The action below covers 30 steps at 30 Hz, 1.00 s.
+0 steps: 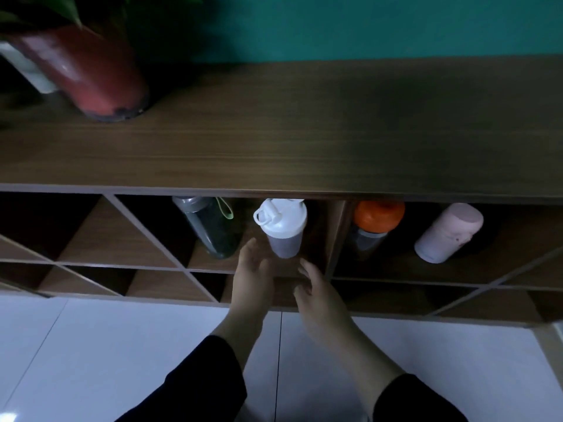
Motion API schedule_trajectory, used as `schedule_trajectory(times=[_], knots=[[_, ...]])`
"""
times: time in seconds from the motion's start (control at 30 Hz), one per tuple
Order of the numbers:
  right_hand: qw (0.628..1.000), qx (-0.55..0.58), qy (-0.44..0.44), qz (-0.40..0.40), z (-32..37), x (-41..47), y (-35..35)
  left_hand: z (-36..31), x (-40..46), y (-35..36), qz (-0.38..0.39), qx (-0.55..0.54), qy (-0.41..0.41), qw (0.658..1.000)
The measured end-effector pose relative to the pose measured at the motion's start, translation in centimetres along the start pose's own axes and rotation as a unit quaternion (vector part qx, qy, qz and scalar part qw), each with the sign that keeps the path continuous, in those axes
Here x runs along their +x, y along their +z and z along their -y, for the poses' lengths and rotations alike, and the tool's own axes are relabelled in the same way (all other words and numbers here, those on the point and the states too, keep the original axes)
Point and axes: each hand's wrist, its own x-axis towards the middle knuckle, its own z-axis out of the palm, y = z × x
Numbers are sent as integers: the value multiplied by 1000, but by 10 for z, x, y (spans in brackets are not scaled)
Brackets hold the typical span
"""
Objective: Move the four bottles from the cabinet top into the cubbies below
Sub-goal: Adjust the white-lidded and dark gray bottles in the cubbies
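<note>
Both your hands are empty and spread: the left hand [253, 269] and right hand [310, 287] hover just in front of the white-capped shaker [281, 228]. All four bottles stand in the upper cubbies: dark bottle [210, 226] left of the shaker, orange-capped bottle [373, 226] and pink flask [447, 233] past the divider [336, 236]. The shaker looks light and smooth, so grip its body, not the flip cap. The cabinet top [304, 132] overhangs closely; headroom is slim.

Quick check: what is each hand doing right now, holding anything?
Left hand: open, empty, just below the white-capped bottle.
Right hand: open, empty, in front of the same cubby.
</note>
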Motion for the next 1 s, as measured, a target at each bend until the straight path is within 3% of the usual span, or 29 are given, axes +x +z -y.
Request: schedule_trajectory(times=[0.33, 0.57, 0.77, 1.0], knots=[[999, -8, -15, -34, -1, 57, 35, 5, 63, -3, 141, -53, -7, 989], [994, 51, 12, -95, -7, 78, 27, 20, 69, -2, 80, -32, -3, 996], [997, 48, 3, -58, -15, 88, 25, 15, 76, 2, 156, -7, 29, 987], [996, 39, -1, -81, -15, 93, 17, 26, 68, 11, 162, 19, 61, 985]])
